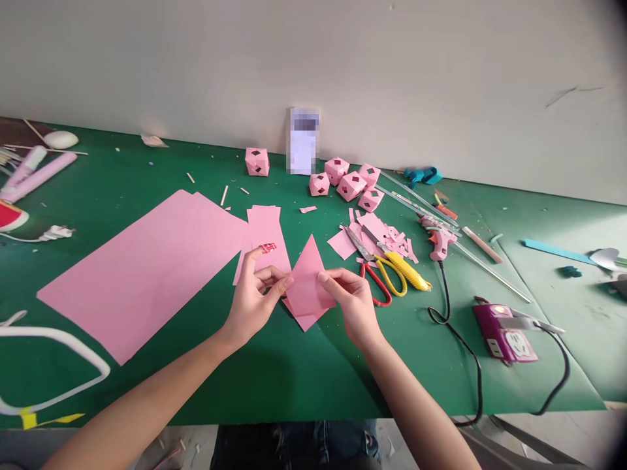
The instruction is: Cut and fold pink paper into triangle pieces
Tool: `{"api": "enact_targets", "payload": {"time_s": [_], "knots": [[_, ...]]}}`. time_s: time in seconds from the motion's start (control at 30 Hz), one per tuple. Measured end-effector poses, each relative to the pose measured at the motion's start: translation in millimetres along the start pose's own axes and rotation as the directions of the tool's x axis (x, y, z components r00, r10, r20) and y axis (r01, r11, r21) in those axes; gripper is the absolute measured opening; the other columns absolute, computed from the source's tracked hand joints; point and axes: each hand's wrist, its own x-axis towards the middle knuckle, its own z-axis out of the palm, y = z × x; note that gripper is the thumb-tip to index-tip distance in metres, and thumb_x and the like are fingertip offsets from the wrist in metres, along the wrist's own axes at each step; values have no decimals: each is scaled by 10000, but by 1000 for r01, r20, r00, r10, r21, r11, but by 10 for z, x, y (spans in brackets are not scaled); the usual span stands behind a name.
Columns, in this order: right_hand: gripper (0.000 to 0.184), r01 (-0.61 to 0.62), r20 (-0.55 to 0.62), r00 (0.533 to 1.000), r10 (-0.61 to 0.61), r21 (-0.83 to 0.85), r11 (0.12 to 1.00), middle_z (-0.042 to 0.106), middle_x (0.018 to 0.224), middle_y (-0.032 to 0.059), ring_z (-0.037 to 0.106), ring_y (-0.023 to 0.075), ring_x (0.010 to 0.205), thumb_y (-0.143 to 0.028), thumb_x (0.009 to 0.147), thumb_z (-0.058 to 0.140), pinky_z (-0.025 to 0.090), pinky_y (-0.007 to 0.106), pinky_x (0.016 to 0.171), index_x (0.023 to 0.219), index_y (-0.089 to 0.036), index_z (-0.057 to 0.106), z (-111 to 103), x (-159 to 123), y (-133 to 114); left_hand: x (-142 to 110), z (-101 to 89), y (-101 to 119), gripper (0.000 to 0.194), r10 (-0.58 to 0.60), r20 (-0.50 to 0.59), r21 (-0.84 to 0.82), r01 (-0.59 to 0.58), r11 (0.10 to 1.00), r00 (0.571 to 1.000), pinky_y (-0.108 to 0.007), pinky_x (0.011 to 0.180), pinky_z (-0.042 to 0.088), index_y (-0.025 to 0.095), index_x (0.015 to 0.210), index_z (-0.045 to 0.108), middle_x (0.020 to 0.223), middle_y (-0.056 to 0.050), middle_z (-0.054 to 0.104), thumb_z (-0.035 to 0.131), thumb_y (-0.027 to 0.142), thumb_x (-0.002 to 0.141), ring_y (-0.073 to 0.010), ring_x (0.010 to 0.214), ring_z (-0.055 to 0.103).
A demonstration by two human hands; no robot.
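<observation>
I pinch the left edge of a folded pink paper (308, 277) between thumb and finger of my left hand (252, 297), its index finger raised, and my right hand (356, 303) grips the right edge. The paper sits between my hands over the middle of the green bench (294, 385), one corner pointing to the far side. Left of it lie narrow pink strips (265, 228), then a large pink sheet (142, 277). To the right are scissors (361, 247) and a yellow knife (409, 271) among paper scraps (399, 243), with a pink glue gun (441, 243) beyond. Farther back, five paper cubes (351, 187) cluster right of a phone (304, 147).
</observation>
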Motion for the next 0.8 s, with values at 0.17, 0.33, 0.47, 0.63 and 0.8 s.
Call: {"api": "enact_targets", "payload": {"time_s": [0.17, 0.33, 0.47, 0.63, 0.8], "knots": [[335, 17, 122, 992, -13, -36, 999, 691, 801, 8, 559, 146, 685, -517, 757, 862, 432, 272, 628, 869, -216, 769, -28, -6, -33, -5, -8, -58, 551, -1, 70, 54, -2, 999, 998, -317, 777, 575, 229, 1344, 409, 801, 17, 717, 743, 401, 941, -191, 819, 739], [403, 85, 152, 987, -56, -195, 977, 694, 752, 35, 577, 180, 691, -584, 781, 827, 454, 301, 623, 790, -187, 755, -8, -26, -6, -81, 30, -122, 446, 139, 178, 115, -161, 980, 974, -323, 784, 583, 232, 1324, 473, 826, 8, 739, 717, 343, 968, -176, 785, 734], [363, 145, 125, 985, -123, -193, 970, 684, 791, 35, 597, 198, 754, -556, 773, 850, 481, 321, 671, 765, -202, 770, -9, -43, 29, -125, 51, -116, 475, 170, 199, 95, -192, 977, 965, -307, 775, 600, 228, 1360, 461, 858, 1, 755, 717, 300, 966, -167, 800, 731], [320, 156, 167, 978, -126, -180, 971, 699, 876, 51, 628, 225, 845, -530, 808, 835, 505, 350, 741, 776, -215, 785, 13, -61, 62, -119, 36, -126, 503, 131, 183, 87, -149, 985, 974, -309, 794, 614, 234, 1372, 485, 875, -1, 766, 747, 302, 948, -173, 824, 747], [401, 73, 182, 983, -35, -206, 976, 741, 888, 55, 636, 212, 771, -583, 798, 824, 512, 339, 688, 879, -193, 784, 34, -61, 66, -104, 18, -133, 506, 109, 173, 112, -129, 985, 979, -336, 777, 613, 234, 1372, 510, 801, 14, 744, 757, 334, 941, -190, 772, 752]]}}
